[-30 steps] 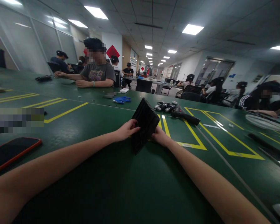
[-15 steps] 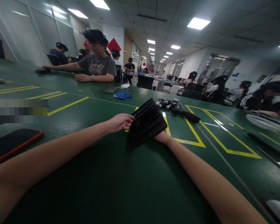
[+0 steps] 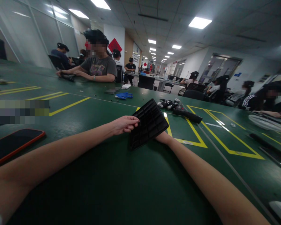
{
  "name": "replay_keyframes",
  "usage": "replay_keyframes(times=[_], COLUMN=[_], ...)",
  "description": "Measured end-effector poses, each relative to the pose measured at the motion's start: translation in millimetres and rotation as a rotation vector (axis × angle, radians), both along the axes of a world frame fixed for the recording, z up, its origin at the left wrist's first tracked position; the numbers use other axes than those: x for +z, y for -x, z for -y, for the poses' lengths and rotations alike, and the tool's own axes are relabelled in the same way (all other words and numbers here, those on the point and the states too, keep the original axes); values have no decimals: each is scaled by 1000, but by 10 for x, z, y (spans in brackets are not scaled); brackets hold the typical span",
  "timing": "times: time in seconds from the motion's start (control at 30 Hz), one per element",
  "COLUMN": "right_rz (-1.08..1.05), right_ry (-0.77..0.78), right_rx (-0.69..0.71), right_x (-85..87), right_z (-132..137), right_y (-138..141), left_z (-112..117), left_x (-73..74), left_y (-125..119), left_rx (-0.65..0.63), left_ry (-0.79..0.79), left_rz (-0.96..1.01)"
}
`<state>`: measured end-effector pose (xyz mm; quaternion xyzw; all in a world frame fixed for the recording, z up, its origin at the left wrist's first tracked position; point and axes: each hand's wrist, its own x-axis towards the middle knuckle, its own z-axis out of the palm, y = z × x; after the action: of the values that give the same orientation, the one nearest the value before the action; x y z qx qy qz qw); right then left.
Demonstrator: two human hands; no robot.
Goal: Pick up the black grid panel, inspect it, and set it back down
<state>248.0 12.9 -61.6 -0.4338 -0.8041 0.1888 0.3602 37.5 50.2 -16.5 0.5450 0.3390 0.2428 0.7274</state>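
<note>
A shallow black tray (image 3: 152, 123) divided into small compartments is held tilted above the green table, in front of me. My right hand (image 3: 163, 137) grips it from behind at its lower right edge; the tray hides most of those fingers. Over the tray's left side is my left hand (image 3: 127, 124), its thumb and fingers pinched together. Whatever may be between these fingertips is too small to make out. The compartments look dark, and their contents cannot be told.
A phone in an orange case (image 3: 18, 145) lies left. Beyond the tray are a blue glove (image 3: 124, 96) and a pile of dark metal parts and cables (image 3: 169, 104), with a black cylinder (image 3: 188, 116). Yellow tape (image 3: 194, 145) marks the table (image 3: 102, 187). A co-worker (image 3: 99, 67) sits across.
My left hand has moved slightly right, further over the tray, still pinched. The tray stays nearly in place. Across the table, the co-worker has drawn a dark object closer, and both hands are now near it.
</note>
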Motion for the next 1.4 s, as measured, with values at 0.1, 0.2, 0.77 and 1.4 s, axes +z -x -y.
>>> replay_keyframes(times=[0.1, 0.2, 0.77, 1.4], right_rz=[-3, -2, -25, 3], right_ry=[2, -2, 23, -27], right_rx=[-2, 1, 24, 0], right_x=[-9, -5, 46, 20], right_z=[-5, 0, 38, 1], right_y=[3, 19, 63, 27], left_z=[-16, -10, 56, 11], left_x=[-25, -51, -100, 12], left_y=[-16, -18, -37, -32], left_rx=[-36, -55, 139, 6], left_ry=[5, -46, -1159, -1171], left_rz=[15, 16, -662, -594])
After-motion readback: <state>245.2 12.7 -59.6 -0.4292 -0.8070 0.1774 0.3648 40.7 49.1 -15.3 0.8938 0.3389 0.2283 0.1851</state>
